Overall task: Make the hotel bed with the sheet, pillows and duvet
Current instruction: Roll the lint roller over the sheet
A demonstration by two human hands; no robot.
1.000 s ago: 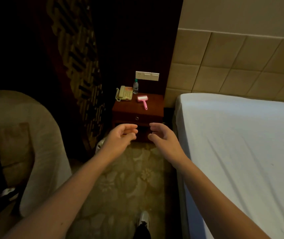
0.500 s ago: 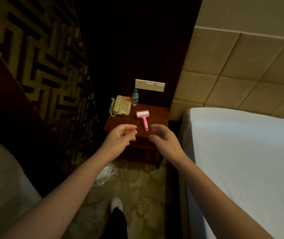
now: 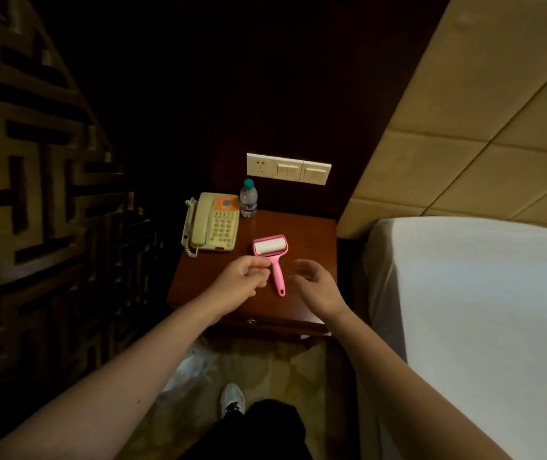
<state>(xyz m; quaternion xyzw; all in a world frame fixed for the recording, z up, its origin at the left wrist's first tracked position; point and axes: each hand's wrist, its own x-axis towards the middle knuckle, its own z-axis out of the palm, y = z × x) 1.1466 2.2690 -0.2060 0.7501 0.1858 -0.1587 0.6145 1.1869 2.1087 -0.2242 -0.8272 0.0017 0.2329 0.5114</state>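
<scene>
Dim hotel room, bedside desk (image 3: 308, 234) next to bed (image 3: 531, 376): white sheet (image 3: 464, 293) spread smooth over the bed, judged done; pillows and duvet not in view, judged outstanding. Pink lint roller (image 3: 270, 249) on desk. Left hand (image 3: 240, 278): fingers loosely curled, empty, just beside roller handle. Right hand (image 3: 315, 288): fingers relaxed, apart, empty

Both hands are over the dark wood surface (image 3: 308, 234), either side of a pink lint roller (image 3: 272, 250). Left hand (image 3: 243, 277) is loosely curled, right hand (image 3: 318, 287) relaxed. Phone (image 3: 212, 222) and water bottle (image 3: 248, 199) sit further back, white-sheeted bed (image 3: 481, 310) on the right.
</scene>
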